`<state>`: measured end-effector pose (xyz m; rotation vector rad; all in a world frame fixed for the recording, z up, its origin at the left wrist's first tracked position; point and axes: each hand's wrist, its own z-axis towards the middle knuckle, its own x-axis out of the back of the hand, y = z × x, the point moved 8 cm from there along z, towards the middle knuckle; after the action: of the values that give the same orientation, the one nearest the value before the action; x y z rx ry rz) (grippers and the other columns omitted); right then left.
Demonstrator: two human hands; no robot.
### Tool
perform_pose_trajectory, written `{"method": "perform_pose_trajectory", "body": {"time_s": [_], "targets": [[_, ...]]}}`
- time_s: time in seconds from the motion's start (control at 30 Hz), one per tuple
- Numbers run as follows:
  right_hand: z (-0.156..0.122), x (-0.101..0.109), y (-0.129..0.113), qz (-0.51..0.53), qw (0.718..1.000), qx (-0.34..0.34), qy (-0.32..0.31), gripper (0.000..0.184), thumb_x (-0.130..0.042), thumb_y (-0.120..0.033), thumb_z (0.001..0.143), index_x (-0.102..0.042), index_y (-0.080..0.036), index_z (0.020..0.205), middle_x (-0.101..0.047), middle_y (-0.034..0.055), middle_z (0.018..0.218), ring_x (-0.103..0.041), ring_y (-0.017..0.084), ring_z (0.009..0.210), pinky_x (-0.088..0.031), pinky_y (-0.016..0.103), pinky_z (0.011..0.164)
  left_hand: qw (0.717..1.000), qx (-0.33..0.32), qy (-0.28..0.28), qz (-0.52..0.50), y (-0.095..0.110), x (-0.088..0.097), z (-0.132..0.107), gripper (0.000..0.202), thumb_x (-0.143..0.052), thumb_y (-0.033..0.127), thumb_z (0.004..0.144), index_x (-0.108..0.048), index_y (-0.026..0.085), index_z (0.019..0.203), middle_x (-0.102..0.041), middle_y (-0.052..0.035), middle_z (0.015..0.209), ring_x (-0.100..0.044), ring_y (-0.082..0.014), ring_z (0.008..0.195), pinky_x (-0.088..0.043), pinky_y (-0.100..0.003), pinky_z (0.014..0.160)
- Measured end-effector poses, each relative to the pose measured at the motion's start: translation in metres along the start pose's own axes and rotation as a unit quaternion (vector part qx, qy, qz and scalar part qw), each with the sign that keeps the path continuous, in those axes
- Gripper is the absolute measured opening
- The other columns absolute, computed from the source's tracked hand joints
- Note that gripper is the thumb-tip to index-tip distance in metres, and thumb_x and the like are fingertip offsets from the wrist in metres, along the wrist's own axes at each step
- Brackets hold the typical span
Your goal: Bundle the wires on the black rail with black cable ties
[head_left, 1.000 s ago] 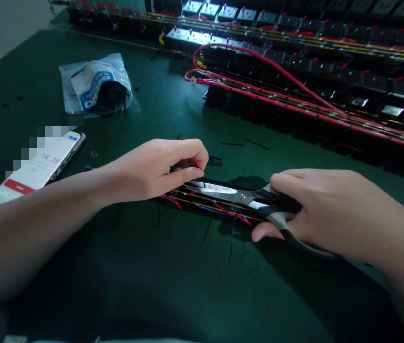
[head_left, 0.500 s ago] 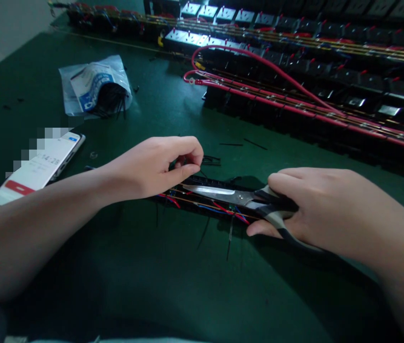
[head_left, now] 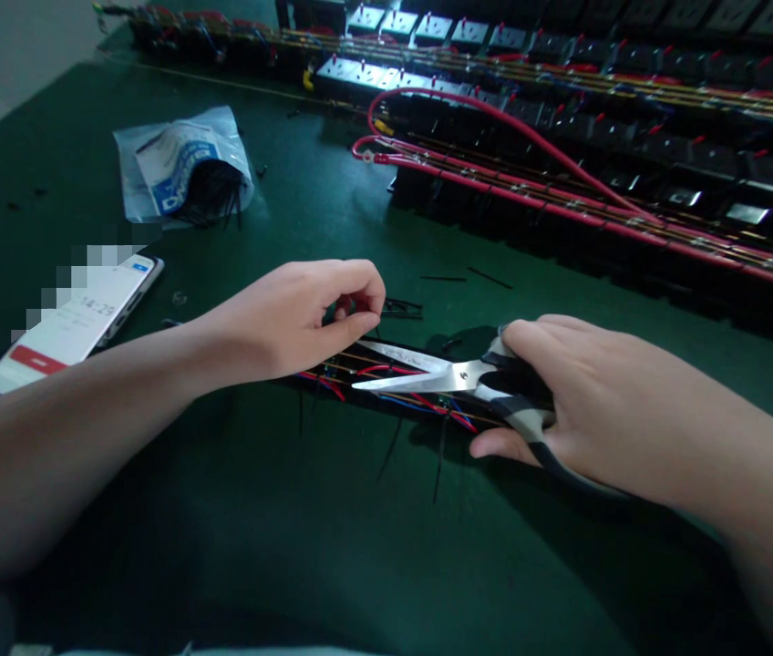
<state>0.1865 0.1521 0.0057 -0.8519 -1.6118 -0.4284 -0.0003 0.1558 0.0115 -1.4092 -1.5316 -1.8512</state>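
Observation:
My right hand (head_left: pixel 592 392) grips a pair of scissors (head_left: pixel 463 375) by their black-and-grey handles, with the blades spread apart. The upper blade's tip reaches just under the fingers of my left hand (head_left: pixel 332 305), which is closed in a pinch. A thin black end shows at those fingertips and looks like a cable tie (head_left: pixel 378 332); most of it is hidden. Beneath the scissors lies a black strip with wiring (head_left: pixel 420 401), carrying red, blue and brass-coloured lines. Black tie tails (head_left: pixel 439 460) stick out from its near side.
A plastic bag of black cable ties (head_left: pixel 215 187) lies at back left, with a phone (head_left: pixel 78 314) nearer me. Loose black strips (head_left: pixel 444 278) lie beyond the work. Long socket assemblies (head_left: pixel 564 196) with a looping red cable (head_left: pixel 510 114) fill the back right of the green table (head_left: pixel 291 547).
The scissors' blades have gone from closed to spread apart. My right hand has shifted very slightly left; my left hand stays almost where it was, in the same pinch.

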Motion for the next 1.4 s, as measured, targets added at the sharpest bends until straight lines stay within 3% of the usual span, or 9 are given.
{"method": "perform_pose_trajectory", "body": {"time_s": [0.43, 0.73, 0.83, 0.93, 1.0, 1.2, 1.4], "targets": [[0.000, -0.001, 0.002, 0.011, 1.000, -0.012, -0.015, 0.046, -0.062, -0.068, 0.074, -0.057, -0.022, 0.081, -0.063, 0.0077, 0.076, -0.056, 0.023, 0.064, -0.038, 0.032, 0.054, 0.999, 0.029, 0.014, 0.010, -0.004, 0.003, -0.001, 0.018, -0.053, 0.033, 0.091, -0.063, 0.020, 0.097, -0.064, -0.0005, 0.089, -0.056, -0.0123, 0.073, -0.043, -0.025, 0.065], [0.000, -0.002, 0.002, 0.010, 0.999, -0.024, -0.019, 0.045, -0.062, -0.067, 0.074, -0.052, -0.023, 0.080, -0.064, 0.0081, 0.079, -0.060, 0.025, 0.067, -0.039, 0.033, 0.053, 0.996, 0.028, 0.047, -0.065, -0.011, 0.012, -0.001, 0.027, -0.050, 0.041, 0.095, -0.062, 0.019, 0.105, -0.064, -0.0026, 0.092, -0.057, -0.0134, 0.077, -0.046, -0.025, 0.067], [-0.004, 0.005, -0.003, -0.015, 1.000, -0.016, 0.011, 0.045, -0.063, -0.066, 0.076, -0.050, -0.023, 0.080, -0.064, 0.0092, 0.080, -0.061, 0.026, 0.069, -0.041, 0.033, 0.053, 0.999, 0.018, 0.014, -0.032, -0.015, 0.022, -0.004, 0.031, -0.052, 0.047, 0.094, -0.064, 0.019, 0.098, -0.064, -0.0015, 0.084, -0.055, -0.0136, 0.071, -0.042, -0.025, 0.063], [-0.006, 0.012, -0.007, -0.038, 0.998, -0.019, 0.040, 0.043, -0.070, -0.062, 0.076, -0.051, -0.023, 0.079, -0.064, 0.0098, 0.079, -0.060, 0.027, 0.067, -0.042, 0.035, 0.053, 0.997, -0.002, -0.073, 0.007, -0.017, 0.024, -0.011, 0.036, -0.052, 0.050, 0.094, -0.064, 0.021, 0.076, -0.058, 0.0005, 0.067, -0.050, -0.0129, 0.060, -0.036, -0.026, 0.057], [-0.005, 0.012, -0.009, -0.032, 0.999, -0.013, 0.038, 0.049, -0.073, -0.067, 0.071, -0.050, -0.024, 0.078, -0.063, 0.0087, 0.076, -0.059, 0.027, 0.065, -0.041, 0.035, 0.052, 0.995, -0.014, -0.101, 0.015, -0.017, 0.025, -0.014, 0.043, -0.049, 0.050, 0.095, -0.060, 0.021, 0.066, -0.054, 0.0003, 0.061, -0.048, -0.0131, 0.056, -0.034, -0.028, 0.056], [0.006, 0.004, -0.016, -0.021, 1.000, -0.021, 0.004, 0.053, -0.062, -0.075, 0.073, -0.054, -0.022, 0.081, -0.062, 0.0073, 0.078, -0.058, 0.025, 0.066, -0.041, 0.035, 0.056, 0.994, -0.065, -0.078, 0.046, -0.005, 0.028, -0.014, 0.044, -0.047, 0.049, 0.094, -0.060, 0.022, 0.062, -0.058, -0.0018, 0.063, -0.055, -0.0157, 0.063, -0.039, -0.030, 0.063], [0.022, 0.009, -0.038, -0.066, 0.998, 0.006, 0.023, 0.058, -0.062, -0.077, 0.072, -0.055, -0.020, 0.084, -0.063, 0.0097, 0.081, -0.058, 0.027, 0.074, -0.042, 0.037, 0.064, 0.994, -0.078, -0.072, 0.040, -0.001, 0.027, -0.017, 0.040, -0.048, 0.048, 0.094, -0.067, 0.024, 0.068, -0.063, -0.0025, 0.068, -0.060, -0.0185, 0.073, -0.043, -0.031, 0.073]]}}
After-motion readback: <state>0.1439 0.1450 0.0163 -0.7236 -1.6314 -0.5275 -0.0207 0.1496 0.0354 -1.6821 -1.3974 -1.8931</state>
